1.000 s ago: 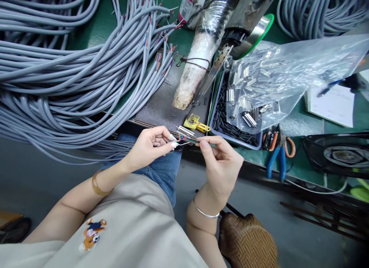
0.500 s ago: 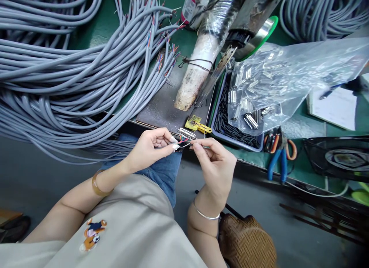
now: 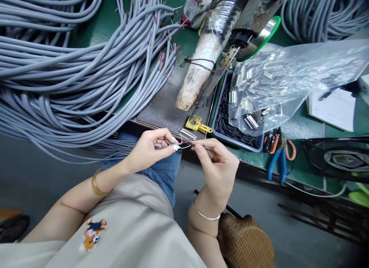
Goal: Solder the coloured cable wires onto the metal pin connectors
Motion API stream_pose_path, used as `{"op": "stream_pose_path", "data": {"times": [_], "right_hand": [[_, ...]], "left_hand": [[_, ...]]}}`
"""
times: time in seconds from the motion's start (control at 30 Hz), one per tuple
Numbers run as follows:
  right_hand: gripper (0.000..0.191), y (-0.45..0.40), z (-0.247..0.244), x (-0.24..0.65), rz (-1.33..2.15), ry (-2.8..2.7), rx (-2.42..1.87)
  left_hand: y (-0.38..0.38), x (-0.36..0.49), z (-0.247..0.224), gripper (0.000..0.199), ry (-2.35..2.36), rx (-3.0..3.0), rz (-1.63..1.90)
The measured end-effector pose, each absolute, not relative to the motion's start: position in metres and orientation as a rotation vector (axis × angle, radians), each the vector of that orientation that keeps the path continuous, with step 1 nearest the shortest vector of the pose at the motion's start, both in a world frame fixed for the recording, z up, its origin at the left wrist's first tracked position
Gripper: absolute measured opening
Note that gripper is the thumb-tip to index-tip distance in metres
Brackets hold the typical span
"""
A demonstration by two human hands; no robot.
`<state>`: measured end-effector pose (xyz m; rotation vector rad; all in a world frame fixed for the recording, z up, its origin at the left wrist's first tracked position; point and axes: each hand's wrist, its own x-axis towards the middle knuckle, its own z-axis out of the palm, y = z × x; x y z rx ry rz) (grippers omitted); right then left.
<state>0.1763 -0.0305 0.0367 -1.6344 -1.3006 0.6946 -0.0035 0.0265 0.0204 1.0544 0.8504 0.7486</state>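
At the bench edge, a silver multi-pin connector [image 3: 188,134] lies with its pins toward me. Thin coloured wires [image 3: 182,143], red, green and white among them, run from my left fingertips to those pins. My left hand [image 3: 157,147] is closed, pinching the wires between thumb and forefinger. From the right, my right hand [image 3: 217,158] is closed too, thumb and forefinger on a thin dark stick-like thing beside the wires; its kind is too small to tell. Just behind the connector lies a yellow utility knife [image 3: 204,128] with a crumpled yellow scrap.
Bundled grey cables [image 3: 95,76] cover the left bench. Behind the connector hangs a wrapped duct [image 3: 198,64]. On the right stand a blue tray [image 3: 256,147] of small black pieces, a plastic bag [image 3: 291,80] of connectors, blue-handled pliers [image 3: 277,164] and a black fan [image 3: 340,158].
The wires at the connector have shifted slightly between my fingertips. My right hand has moved a little to the right; my left hand is almost where it was.
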Motion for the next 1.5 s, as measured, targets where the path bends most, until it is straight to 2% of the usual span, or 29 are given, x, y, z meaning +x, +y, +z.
{"op": "stream_pose_path", "data": {"times": [0.37,0.57,0.8,1.03,1.23,1.5], "right_hand": [[0.016,-0.0334,0.0365,0.1734,0.739,-1.36,-1.624],[0.016,-0.0335,0.0351,0.1741,0.635,-1.224,-1.623],[0.011,-0.0328,0.0355,0.175,0.689,-1.226,-1.589],[0.016,-0.032,0.0343,0.176,0.722,-1.272,-1.592],[0.014,-0.0326,0.0385,0.1769,0.802,-1.348,-1.55],[0.002,-0.0401,0.0368,0.1697,0.581,-1.489,-1.634]], "left_hand": [[0.0269,-0.0036,0.0214,0.017,0.841,1.049,0.756],[0.0267,-0.0035,0.0218,0.018,0.857,1.041,0.749],[0.0267,-0.0042,0.0215,0.017,0.844,1.049,0.762],[0.0269,-0.0052,0.0211,0.017,0.837,1.059,0.755],[0.0271,-0.0063,0.0186,0.017,0.84,1.068,0.768],[0.0265,-0.0057,0.0167,0.014,0.831,1.097,0.792]]}}
